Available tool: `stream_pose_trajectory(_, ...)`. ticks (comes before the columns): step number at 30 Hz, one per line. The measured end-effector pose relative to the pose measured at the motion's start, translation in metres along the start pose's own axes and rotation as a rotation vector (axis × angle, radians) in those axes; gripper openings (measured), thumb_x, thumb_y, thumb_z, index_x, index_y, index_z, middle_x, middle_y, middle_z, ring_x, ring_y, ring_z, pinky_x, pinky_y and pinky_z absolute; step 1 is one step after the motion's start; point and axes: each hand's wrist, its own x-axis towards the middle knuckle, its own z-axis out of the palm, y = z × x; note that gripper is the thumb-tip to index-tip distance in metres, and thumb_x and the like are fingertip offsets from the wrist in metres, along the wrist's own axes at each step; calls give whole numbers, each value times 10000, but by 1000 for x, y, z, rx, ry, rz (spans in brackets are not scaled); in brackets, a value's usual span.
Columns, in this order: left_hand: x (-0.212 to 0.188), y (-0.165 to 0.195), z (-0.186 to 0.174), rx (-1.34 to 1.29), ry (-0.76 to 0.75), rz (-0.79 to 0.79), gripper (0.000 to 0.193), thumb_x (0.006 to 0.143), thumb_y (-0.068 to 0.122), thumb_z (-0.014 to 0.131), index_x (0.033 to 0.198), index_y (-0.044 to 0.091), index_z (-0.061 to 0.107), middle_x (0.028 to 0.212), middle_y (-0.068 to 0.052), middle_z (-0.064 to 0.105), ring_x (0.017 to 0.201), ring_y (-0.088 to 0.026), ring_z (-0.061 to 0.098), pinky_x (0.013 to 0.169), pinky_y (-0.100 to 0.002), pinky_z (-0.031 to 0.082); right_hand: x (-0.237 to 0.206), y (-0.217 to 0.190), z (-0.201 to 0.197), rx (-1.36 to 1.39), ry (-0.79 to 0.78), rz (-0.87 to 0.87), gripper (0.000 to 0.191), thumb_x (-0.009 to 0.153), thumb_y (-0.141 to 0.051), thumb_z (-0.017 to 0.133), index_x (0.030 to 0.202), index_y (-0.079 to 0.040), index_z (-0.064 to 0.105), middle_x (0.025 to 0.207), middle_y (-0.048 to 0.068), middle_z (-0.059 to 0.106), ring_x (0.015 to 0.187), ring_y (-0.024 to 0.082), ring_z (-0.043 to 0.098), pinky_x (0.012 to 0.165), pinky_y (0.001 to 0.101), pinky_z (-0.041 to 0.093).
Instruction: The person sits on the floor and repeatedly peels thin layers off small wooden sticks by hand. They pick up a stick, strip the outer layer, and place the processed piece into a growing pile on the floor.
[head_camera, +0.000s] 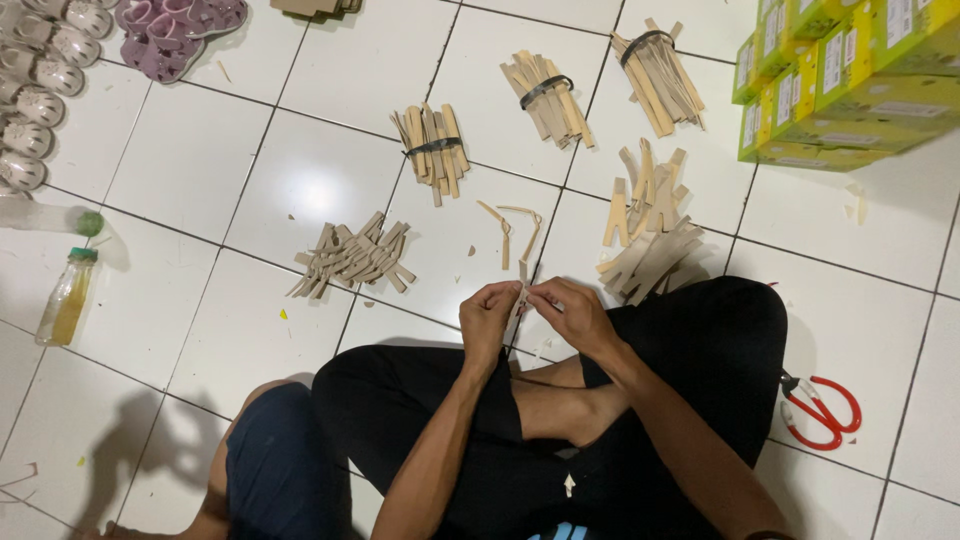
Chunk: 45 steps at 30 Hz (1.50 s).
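I sit cross-legged on a white tiled floor. My left hand (488, 318) and my right hand (575, 312) meet in front of my knees and pinch a thin tan cardboard strip (522, 292) between their fingertips. Just beyond my hands lie two loose bent strips (512, 225). A loose heap of strips (355, 257) lies to the left and another loose heap (650, 235) to the right. Farther away sit three bundles tied with black bands: one bundle (432, 150), a second bundle (547, 95) and a third bundle (657, 75).
Red-handled scissors (822, 408) lie on the floor by my right knee. Stacked yellow-green boxes (835, 85) stand at the top right. A small bottle of yellowish liquid (66, 296) lies at the left. Small sandals (40, 75) and purple sandals (175, 30) fill the top left.
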Motion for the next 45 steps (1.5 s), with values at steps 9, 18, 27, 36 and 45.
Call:
stream_pose_trajectory(9,-6,6,4,372,-66,70,269,943,134,704,1197,70,765,710,-111,741,599,-77,585,524,-231,450,4,1,-6,-62,15,118,170,934,-160,751,1009,-7,744,858,121,737,734,217,708,637,344,550)
stream_pose_trajectory(18,0,9,2,477,-28,193,243,910,184,784,1064,-4,785,841,-57,775,741,-48,716,665,-210,574,8,3,-11,39,-56,114,250,896,-216,769,1028,-21,685,930,100,739,860,202,744,728,331,596)
stream_pose_trajectory(27,2,4,-6,281,-86,-4,229,915,170,788,1053,-10,815,758,-117,727,683,-113,632,637,-245,522,7,16,-20,110,-305,23,193,942,-154,724,969,-26,582,841,88,681,758,187,681,671,341,547)
stream_pose_trajectory(36,6,0,-2,335,-46,61,190,868,111,754,994,-28,779,796,-81,776,699,-99,695,640,-220,545,4,17,-14,94,-176,80,201,903,-137,754,1004,-46,607,824,64,690,759,173,683,687,326,559)
stream_pose_trajectory(45,4,-1,2,374,-161,5,218,896,118,723,1063,8,808,739,-33,750,621,-62,618,546,-225,478,5,20,-20,-59,-288,123,212,962,-130,724,926,-41,535,747,94,625,644,213,617,602,352,502)
